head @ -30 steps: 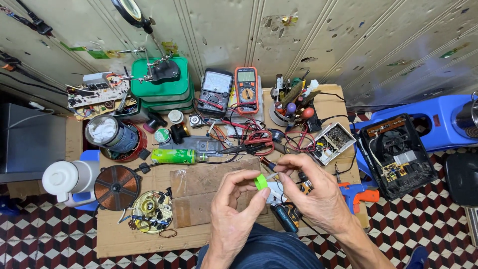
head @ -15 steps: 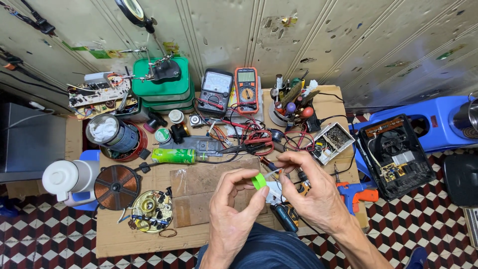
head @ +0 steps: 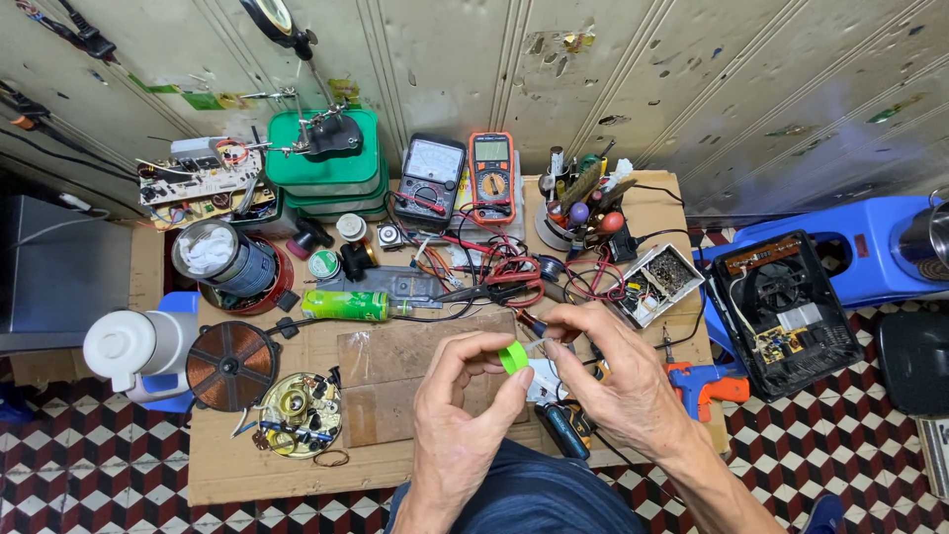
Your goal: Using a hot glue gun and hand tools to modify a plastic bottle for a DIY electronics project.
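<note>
My left hand (head: 463,410) pinches a small bright green roll of tape (head: 513,357) between thumb and fingers, above the low workbench (head: 247,465). My right hand (head: 611,381) is just to its right, fingertips drawn together on a thin wire or tape end (head: 542,343) next to the roll. A small white part (head: 543,381) sits under both hands, partly hidden. A dark-handled tool (head: 561,429) lies below my right hand.
Two multimeters (head: 491,176) stand at the back beside green boxes (head: 326,163), a tool cup (head: 578,208) and tangled leads. A green can (head: 345,305), copper coil (head: 229,365) and round circuit board (head: 300,414) lie at left. An opened appliance (head: 781,302) and orange tool (head: 704,384) sit right.
Both hands stay close together over the bench; the green roll has shifted slightly in my left fingers while my right fingertips work at its edge.
</note>
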